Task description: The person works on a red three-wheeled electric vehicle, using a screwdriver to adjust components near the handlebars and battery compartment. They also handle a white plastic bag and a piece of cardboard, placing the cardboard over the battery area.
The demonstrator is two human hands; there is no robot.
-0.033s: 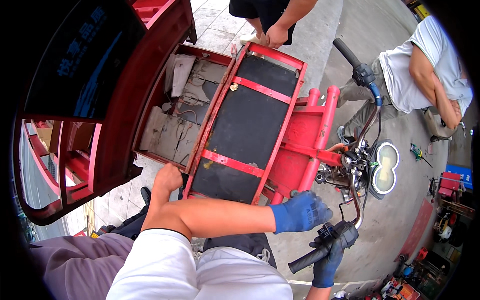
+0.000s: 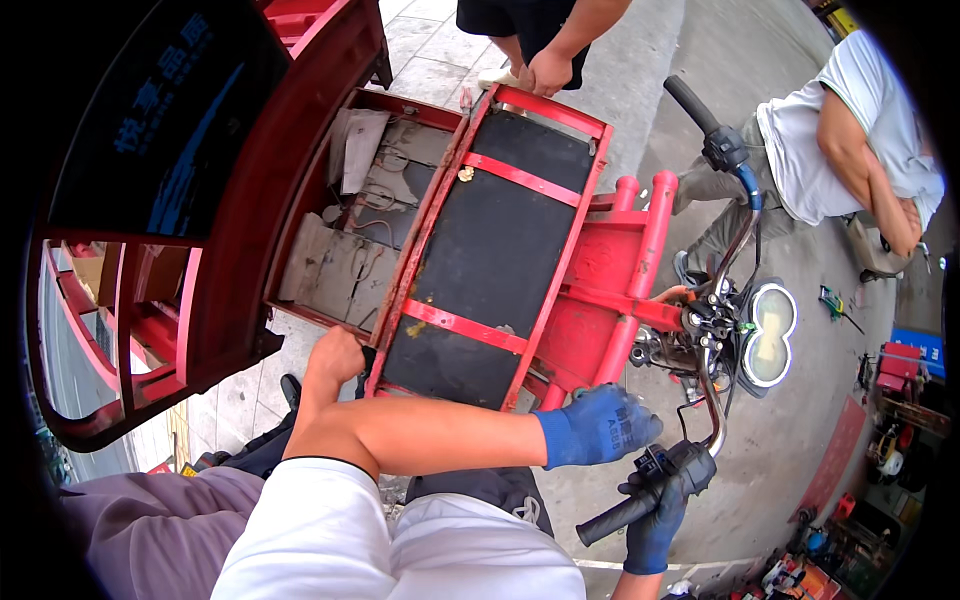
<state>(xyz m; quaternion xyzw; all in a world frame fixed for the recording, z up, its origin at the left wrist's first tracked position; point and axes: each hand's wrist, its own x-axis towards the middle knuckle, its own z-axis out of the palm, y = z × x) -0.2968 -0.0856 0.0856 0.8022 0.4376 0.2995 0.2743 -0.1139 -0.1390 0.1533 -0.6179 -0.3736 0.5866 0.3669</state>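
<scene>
A red cargo tricycle (image 2: 650, 250) stands before me, with its handlebar (image 2: 716, 405) at the right. My right hand (image 2: 655, 535), in a blue glove, is wrapped round the handlebar from below, beside the black grip (image 2: 615, 518) and switch housing (image 2: 690, 465). My left arm reaches across my body. The gloved left hand (image 2: 605, 425) is closed just above the near end of the handlebar; its fingertips are hidden, and I cannot make out what they hold. A round twin-dial instrument cluster (image 2: 770, 335) sits past the bar's middle.
A co-worker's bare hand (image 2: 337, 355) rests at the near edge of the open red box (image 2: 290, 225), which has wires inside. Beside it lies a black panel (image 2: 490, 240) in a red frame. Two people stand beyond. Tools (image 2: 790, 580) lie at the lower right.
My left hand has shifted very slightly left. My right hand stays on the handlebar, and the tricycle looks the same.
</scene>
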